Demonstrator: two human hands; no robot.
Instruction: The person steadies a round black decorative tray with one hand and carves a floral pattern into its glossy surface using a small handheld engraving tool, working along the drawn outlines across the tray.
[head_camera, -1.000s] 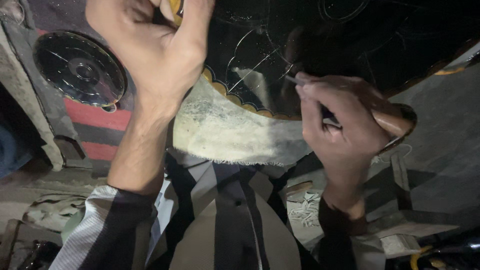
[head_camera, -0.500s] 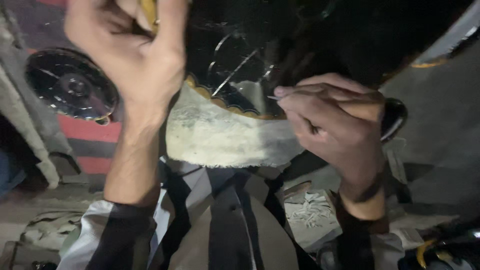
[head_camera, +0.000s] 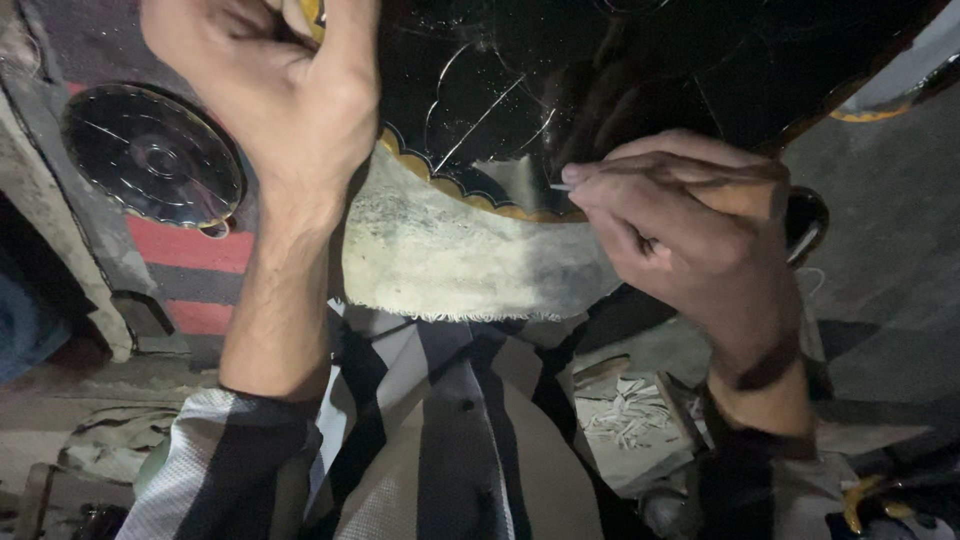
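A large glossy black plate (head_camera: 620, 70) with a scalloped gold rim and thin scratched lines rests over a dirty white cloth (head_camera: 450, 260) on my lap. My left hand (head_camera: 270, 100) grips the plate's upper left edge, fingers curled over the rim. My right hand (head_camera: 690, 220) pinches a thin pointed tool (head_camera: 562, 187) whose tip touches the plate just above the gold rim. The tool's handle is mostly hidden in my fingers.
A smaller round black plate (head_camera: 150, 160) with a gold edge lies at the left on a red and dark striped surface (head_camera: 200, 250). A pile of small white slivers (head_camera: 625, 410) sits on a board by my right knee. Grey floor lies at the right.
My right hand has shifted left and slightly up along the plate's rim with the tool. My left hand stays clamped on the plate's edge.
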